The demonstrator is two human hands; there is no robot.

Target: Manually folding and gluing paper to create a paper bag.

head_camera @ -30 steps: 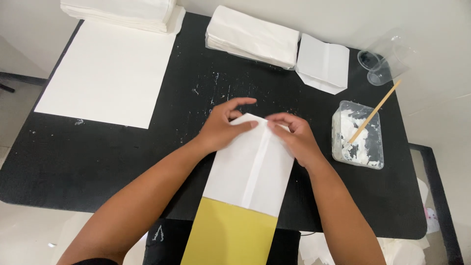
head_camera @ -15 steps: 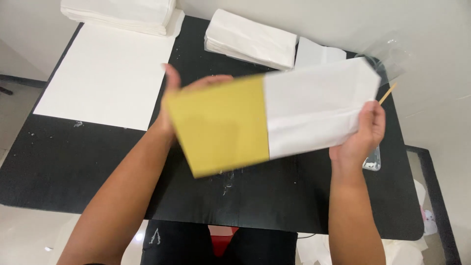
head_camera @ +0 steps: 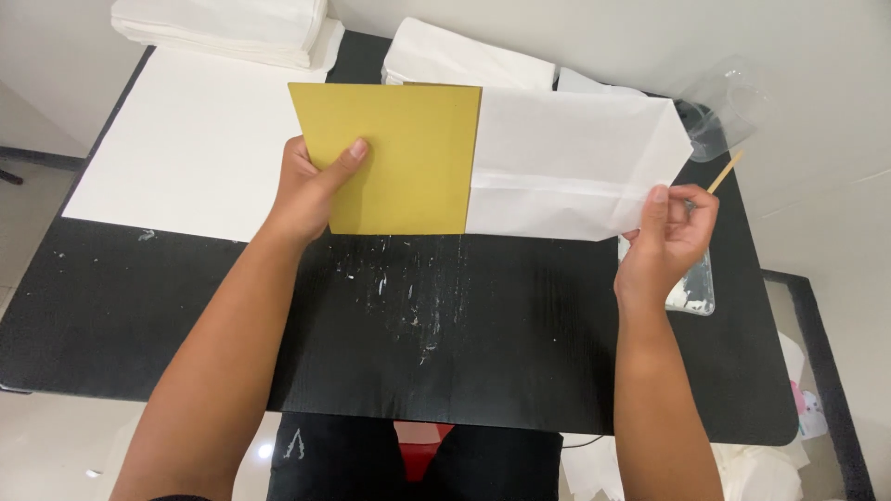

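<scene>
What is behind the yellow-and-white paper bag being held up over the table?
Behind the paper bag show parts of a white paper stack, a clear cup, a wooden stick and the black table. Whatever lies directly behind it is covered.

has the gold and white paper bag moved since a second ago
Yes. The paper bag lay flat along the black table near its front edge; now the left hand and right hand hold it sideways, lifted toward the table's far edge.

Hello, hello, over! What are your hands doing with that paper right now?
Left hand grips gold card end. Right hand pinches white end. Paper bag held flat above black table. Nothing between hands and bag.
</scene>
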